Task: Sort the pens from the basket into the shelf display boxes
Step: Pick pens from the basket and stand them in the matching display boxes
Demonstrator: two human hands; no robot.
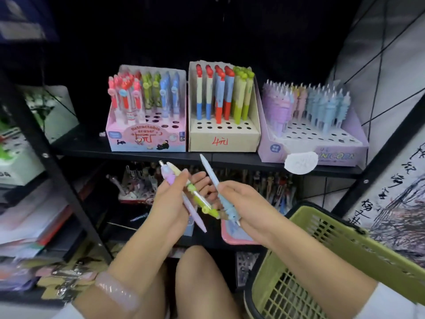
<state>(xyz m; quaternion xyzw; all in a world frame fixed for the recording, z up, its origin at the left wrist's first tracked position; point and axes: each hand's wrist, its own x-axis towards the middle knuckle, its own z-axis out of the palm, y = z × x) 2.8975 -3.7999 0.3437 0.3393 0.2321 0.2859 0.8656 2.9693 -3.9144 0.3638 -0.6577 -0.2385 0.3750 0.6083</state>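
Note:
My left hand grips a small bundle of pens: a purple pen and a green and yellow pen, their tips fanned out. My right hand holds a light blue pen, tip pointing up and left, close to the bundle. On the shelf above stand three display boxes: a pink box at the left, a cardboard box in the middle, and a purple unicorn box at the right, each with empty holes in front. The green basket is at the lower right.
A black metal shelf frame runs diagonally at the left. The lower shelf holds more pens and a pink tray. Stacked paper goods lie at the left. My knees are below the hands. A calligraphy sheet hangs at the right.

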